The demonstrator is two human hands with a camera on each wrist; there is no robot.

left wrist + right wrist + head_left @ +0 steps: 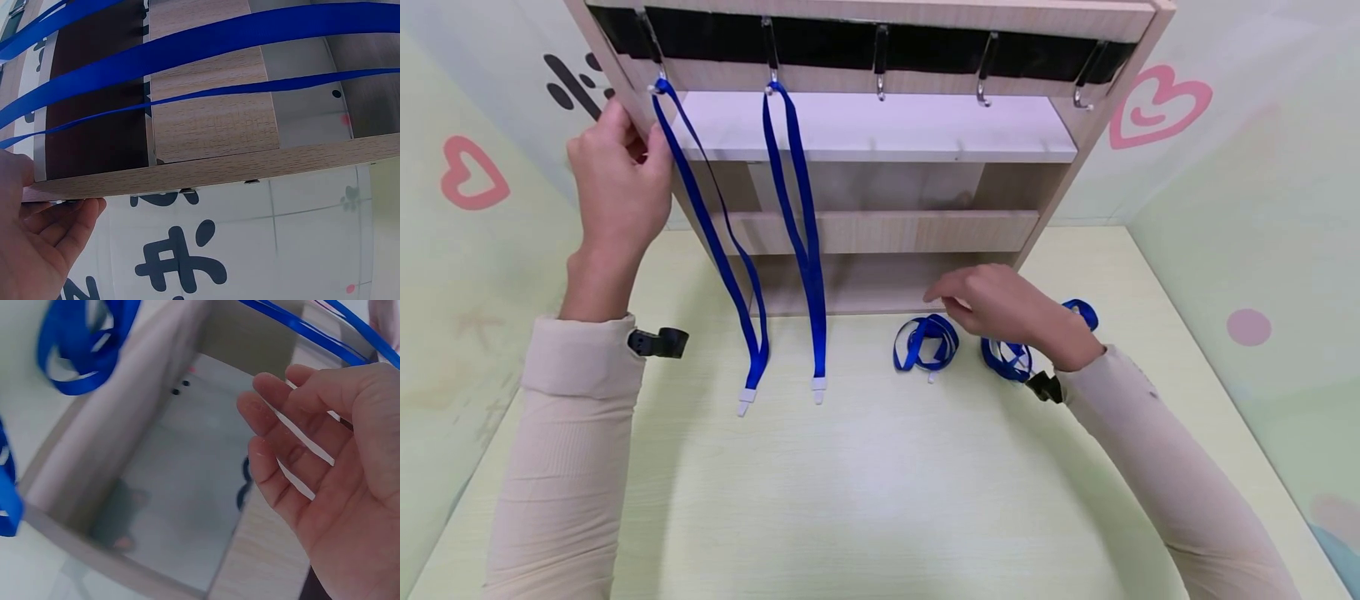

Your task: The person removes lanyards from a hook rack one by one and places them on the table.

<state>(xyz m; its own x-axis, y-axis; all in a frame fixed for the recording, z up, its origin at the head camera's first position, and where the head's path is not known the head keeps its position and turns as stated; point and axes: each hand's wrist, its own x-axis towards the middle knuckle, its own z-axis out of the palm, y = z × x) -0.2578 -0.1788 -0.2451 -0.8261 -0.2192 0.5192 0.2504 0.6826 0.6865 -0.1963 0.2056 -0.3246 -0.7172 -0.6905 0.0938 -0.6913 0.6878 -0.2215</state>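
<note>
My left hand [621, 179] grips the left side panel [212, 169] of a wooden rack, thumb in front and fingers curled behind. Beside it a blue lanyard [724, 268] hangs from the leftmost hook, its loop ending in a pale clip. A second blue lanyard [818, 333] hangs from the neighbouring hook. Over the table at the rack's foot, my right hand [1000, 304] holds nothing; its fingers are loosely bent and spread in the right wrist view. Below it lie a coiled blue lanyard [936, 322] and another coil [989, 357], partly hidden by the wrist.
Another coiled lanyard [1084, 310] lies behind the right forearm. Three hooks to the right, including the middle hook [881, 67], carry nothing. The rack has a white shelf [880, 125] and a lower crossbar [887, 232]. Patterned walls stand on both sides.
</note>
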